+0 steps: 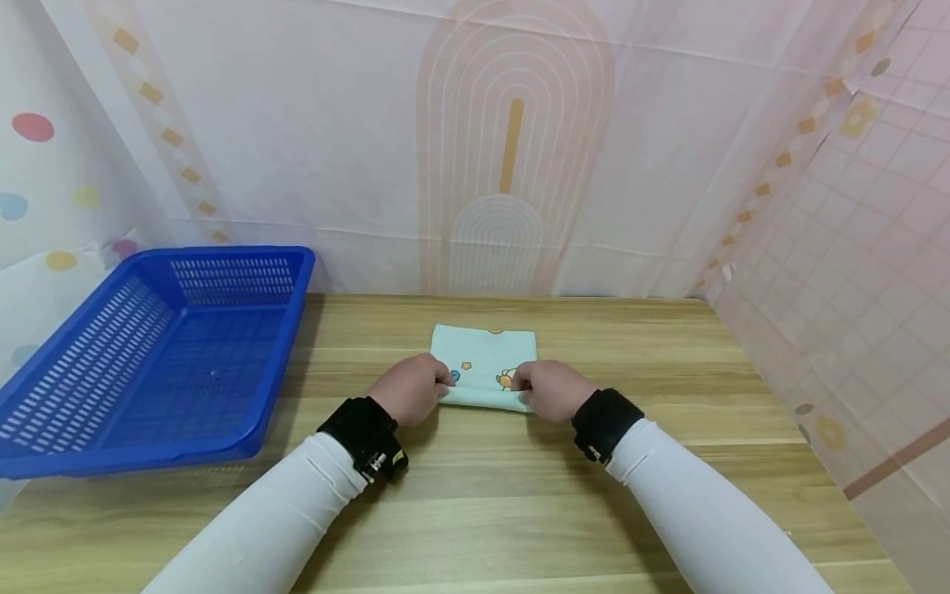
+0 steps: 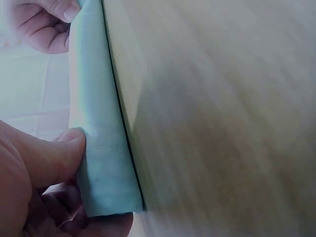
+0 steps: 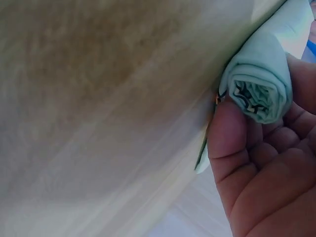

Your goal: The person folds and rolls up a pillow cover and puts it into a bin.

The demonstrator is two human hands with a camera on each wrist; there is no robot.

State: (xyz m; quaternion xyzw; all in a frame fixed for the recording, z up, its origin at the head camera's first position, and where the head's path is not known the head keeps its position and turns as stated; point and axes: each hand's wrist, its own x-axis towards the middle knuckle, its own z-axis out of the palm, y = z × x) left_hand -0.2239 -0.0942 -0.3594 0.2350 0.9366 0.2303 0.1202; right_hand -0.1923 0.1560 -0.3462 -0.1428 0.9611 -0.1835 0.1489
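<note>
A mint-green cloth (image 1: 482, 351) with small cartoon prints lies on the table, its near edge rolled into a tube. At the roll's left end, my left hand (image 1: 411, 388) pinches it between thumb and fingers. The right end is held by my right hand (image 1: 555, 389). In the left wrist view the roll (image 2: 101, 113) runs lengthwise, with the left thumb pressed on its side. Spiral layers show at the end of the rolled cloth (image 3: 261, 94) in the right wrist view, between the thumb and fingers. The far part of the cloth is flat.
A blue plastic basket (image 1: 278, 363) with slotted walls stands at the left; no items show inside. The wood-grain table (image 1: 475, 503) extends around the cloth. A patterned curtain (image 1: 334, 148) hangs behind it, and another printed sheet (image 1: 853, 272) borders the right side.
</note>
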